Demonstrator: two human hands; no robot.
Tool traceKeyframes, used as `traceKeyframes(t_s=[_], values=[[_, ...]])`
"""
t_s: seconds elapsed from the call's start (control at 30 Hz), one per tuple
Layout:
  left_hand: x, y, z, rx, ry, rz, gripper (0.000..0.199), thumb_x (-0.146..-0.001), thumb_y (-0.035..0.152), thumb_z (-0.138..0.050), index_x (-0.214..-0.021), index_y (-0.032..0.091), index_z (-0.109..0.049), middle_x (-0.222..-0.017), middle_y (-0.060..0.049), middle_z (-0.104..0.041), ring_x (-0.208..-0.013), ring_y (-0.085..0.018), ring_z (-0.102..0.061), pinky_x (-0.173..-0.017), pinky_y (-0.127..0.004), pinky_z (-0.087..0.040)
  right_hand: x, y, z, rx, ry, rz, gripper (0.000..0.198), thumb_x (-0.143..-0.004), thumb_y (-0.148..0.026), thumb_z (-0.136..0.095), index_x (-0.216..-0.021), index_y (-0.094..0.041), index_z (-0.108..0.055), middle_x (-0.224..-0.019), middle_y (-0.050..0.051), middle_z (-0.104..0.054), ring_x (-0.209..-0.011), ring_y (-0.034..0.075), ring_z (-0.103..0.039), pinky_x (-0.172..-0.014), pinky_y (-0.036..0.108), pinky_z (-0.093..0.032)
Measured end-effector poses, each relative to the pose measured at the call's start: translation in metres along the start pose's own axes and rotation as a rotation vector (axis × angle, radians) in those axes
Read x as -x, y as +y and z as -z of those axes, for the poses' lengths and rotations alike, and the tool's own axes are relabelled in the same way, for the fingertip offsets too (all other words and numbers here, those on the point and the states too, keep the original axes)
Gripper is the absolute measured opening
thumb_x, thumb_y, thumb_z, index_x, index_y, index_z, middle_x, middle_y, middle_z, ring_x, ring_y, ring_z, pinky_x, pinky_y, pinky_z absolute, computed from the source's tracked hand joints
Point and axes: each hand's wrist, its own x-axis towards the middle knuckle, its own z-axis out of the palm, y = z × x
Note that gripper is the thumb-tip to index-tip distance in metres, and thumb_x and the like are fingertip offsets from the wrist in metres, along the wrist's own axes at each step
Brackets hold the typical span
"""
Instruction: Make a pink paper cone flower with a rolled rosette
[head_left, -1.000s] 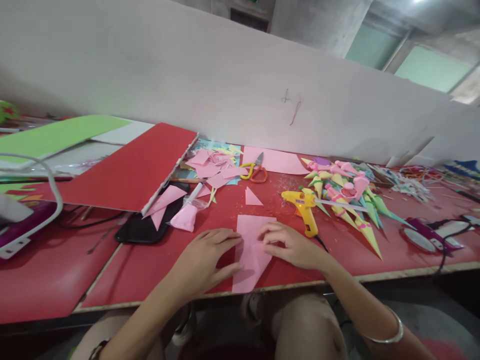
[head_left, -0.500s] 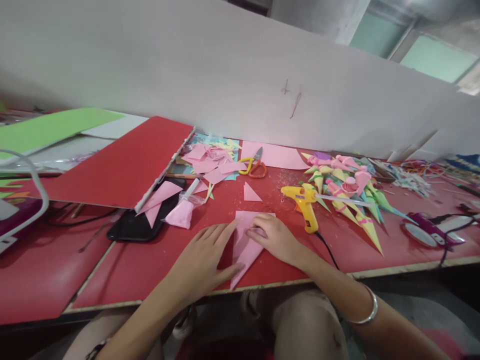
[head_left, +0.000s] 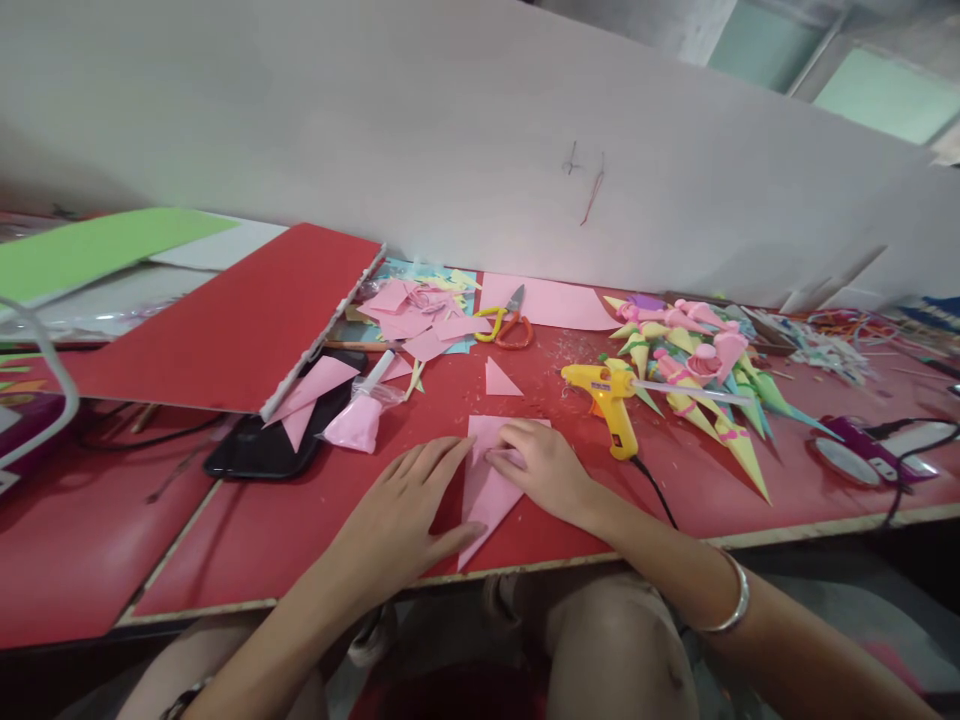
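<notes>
A pink sheet (head_left: 491, 490), folded to a point at its lower end, lies on the red tabletop near the front edge. My left hand (head_left: 409, 510) rests flat along the sheet's left side, fingers stretched out and thumb touching its lower part. Curled fingers of my right hand (head_left: 544, 465) press on the sheet's upper right, closed on its folded layer; the fingertips are partly hidden. Just beyond lies a small pink triangle (head_left: 501, 380). A yellow glue gun (head_left: 616, 400) with a clear glue stick lies to the right of my right hand.
Scissors (head_left: 506, 325) lie by pink scraps (head_left: 409, 320) at the back. Finished-looking cones (head_left: 697, 370) are heaped on the right. A black phone (head_left: 255, 450), a bag of pink material (head_left: 356, 420) and a large red board (head_left: 240, 320) occupy the left.
The camera view has shifted slightly. Both hands stay on the pink sheet, with my right fingers a little further left on it.
</notes>
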Motion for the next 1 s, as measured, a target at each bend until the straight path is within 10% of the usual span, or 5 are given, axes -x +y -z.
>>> traceKeyframes(t_s=[1.0], values=[[0.0017, 0.0034, 0.0053, 0.013, -0.081, 0.037, 0.071, -0.072, 0.051, -0.054, -0.131, 0.017, -0.034, -0.132, -0.014, -0.043, -0.119, -0.030, -0.041, -0.095, -0.045, -0.037, -0.0022, -0.0051, 0.0017, 0.098, -0.025, -0.005, 0.014, -0.084, -0.024, -0.050, -0.072, -0.017, -0.051, -0.074, 0.002, -0.057, -0.069, 0.014, -0.052, -0.061, 0.024, -0.034]])
